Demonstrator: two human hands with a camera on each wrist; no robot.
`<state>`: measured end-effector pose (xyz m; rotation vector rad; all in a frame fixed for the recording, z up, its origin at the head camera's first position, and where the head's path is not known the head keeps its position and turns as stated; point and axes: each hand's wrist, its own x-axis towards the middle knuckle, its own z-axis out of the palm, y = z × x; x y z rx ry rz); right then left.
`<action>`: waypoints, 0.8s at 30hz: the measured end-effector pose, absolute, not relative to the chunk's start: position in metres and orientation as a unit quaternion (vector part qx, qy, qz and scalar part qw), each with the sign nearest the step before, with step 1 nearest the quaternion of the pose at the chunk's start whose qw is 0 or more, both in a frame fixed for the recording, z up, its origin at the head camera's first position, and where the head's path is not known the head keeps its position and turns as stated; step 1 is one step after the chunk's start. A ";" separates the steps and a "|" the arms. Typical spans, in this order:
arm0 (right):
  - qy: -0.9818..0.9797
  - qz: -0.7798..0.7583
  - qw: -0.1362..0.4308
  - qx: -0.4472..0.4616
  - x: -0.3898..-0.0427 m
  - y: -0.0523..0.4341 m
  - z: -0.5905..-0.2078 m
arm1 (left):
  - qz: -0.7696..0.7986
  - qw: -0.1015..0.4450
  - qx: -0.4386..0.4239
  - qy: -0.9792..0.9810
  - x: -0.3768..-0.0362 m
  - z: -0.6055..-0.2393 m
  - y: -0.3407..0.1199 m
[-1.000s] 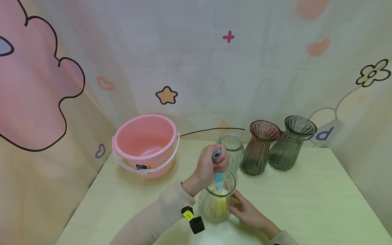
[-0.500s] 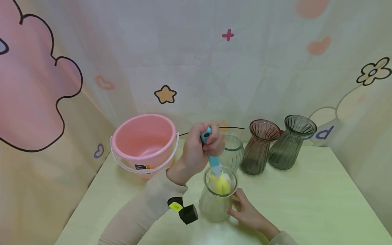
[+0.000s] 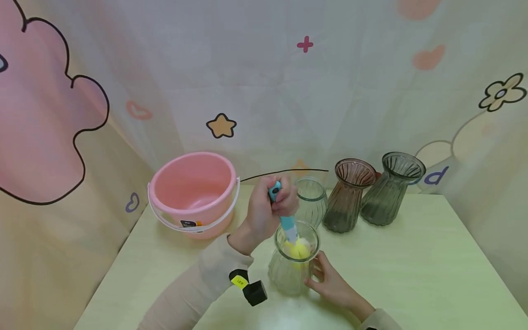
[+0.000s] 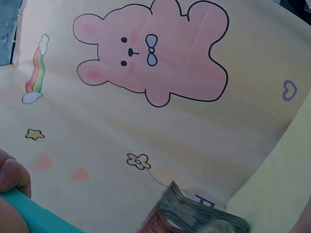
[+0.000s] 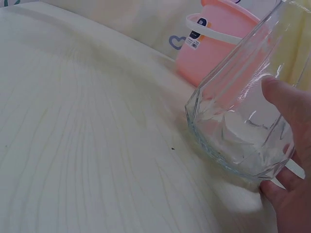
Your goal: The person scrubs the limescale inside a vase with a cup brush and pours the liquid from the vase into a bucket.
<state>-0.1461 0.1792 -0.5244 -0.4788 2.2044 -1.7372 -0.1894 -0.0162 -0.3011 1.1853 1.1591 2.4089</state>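
Note:
A clear ribbed glass vase (image 3: 288, 270) stands near the front of the pale table (image 3: 412, 266). My left hand (image 3: 268, 211) grips the teal handle (image 3: 284, 217) of a brush whose yellow sponge head (image 3: 299, 250) sits in the vase's mouth. My right hand (image 3: 330, 284) holds the vase's lower side; in the right wrist view its fingers (image 5: 286, 145) wrap the clear glass (image 5: 238, 116). The left wrist view shows the teal handle (image 4: 34, 216) under my thumb.
A pink bucket (image 3: 194, 192) with a white handle stands at the back left. Another clear vase (image 3: 312, 201), a brownish vase (image 3: 348, 195) and a grey vase (image 3: 389, 188) line the back. A patterned curtain surrounds the table.
My left hand raised the brush from deep in the vase to its mouth, then lowered it slightly. My right hand stayed on the vase.

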 end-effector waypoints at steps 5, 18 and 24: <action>0.766 -0.609 0.139 -0.150 -0.145 0.177 -0.523 | 0.835 0.131 0.345 0.407 -0.191 -0.331 -0.009; 0.774 -0.607 0.101 -0.149 -0.143 0.172 -0.524 | 0.831 0.126 0.338 0.423 -0.194 -0.354 -0.002; 0.781 -0.604 0.093 -0.126 -0.143 0.170 -0.527 | 0.827 0.118 0.347 0.426 -0.191 -0.355 0.001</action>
